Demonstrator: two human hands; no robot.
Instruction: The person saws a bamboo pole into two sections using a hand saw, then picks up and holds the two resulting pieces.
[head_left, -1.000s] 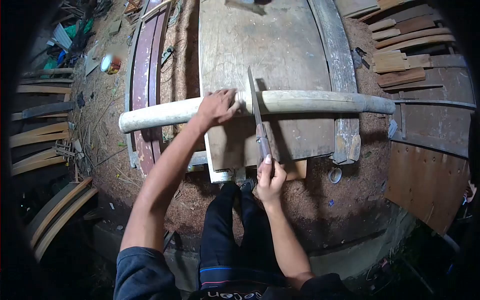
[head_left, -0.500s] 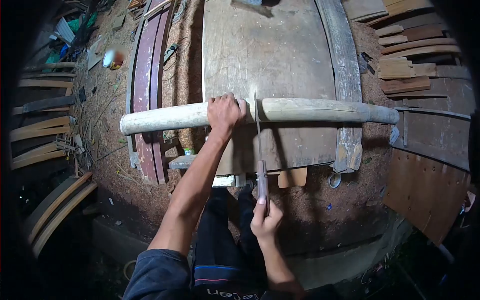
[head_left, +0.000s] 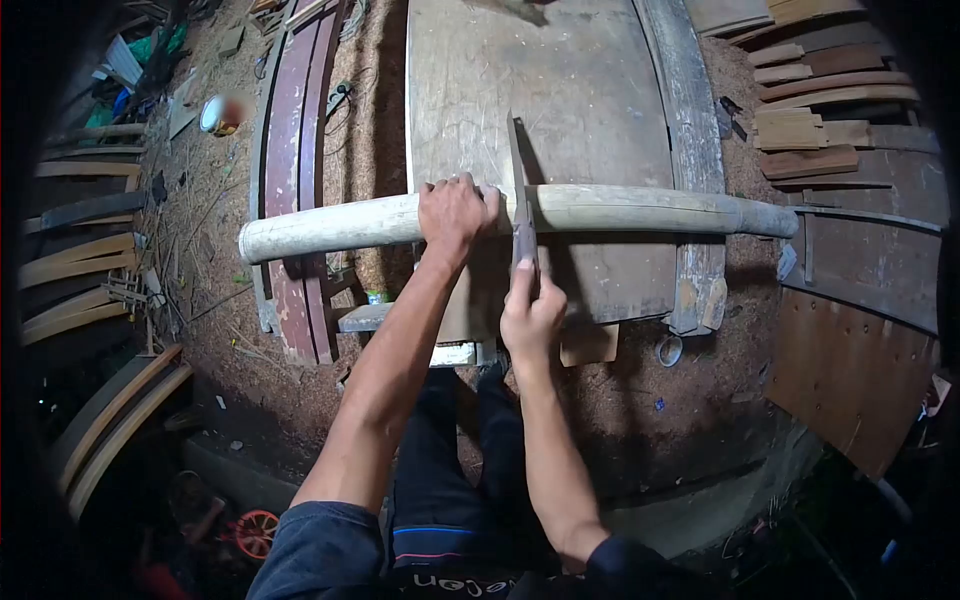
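A long pale bamboo pole (head_left: 640, 211) lies crosswise over a wooden work table (head_left: 560, 90). My left hand (head_left: 455, 212) grips the pole from above, just left of the saw. In my right hand (head_left: 533, 310) is the handle of a hand saw (head_left: 517, 165), fingers closed round it. The blade crosses the pole near its middle, and its tip extends beyond the far side over the table. How deep the blade sits in the pole cannot be made out.
Maroon planks (head_left: 292, 130) run along the left under the pole. A grey beam (head_left: 692, 130) borders the table's right side. Curved wood pieces (head_left: 95, 255) are stacked at far left, more at far right. A roll of tape (head_left: 669, 350) lies on the ground.
My right hand has moved forward, away from my body, pushing the saw so more blade extends past the pole. My left hand stays gripped on the pole.
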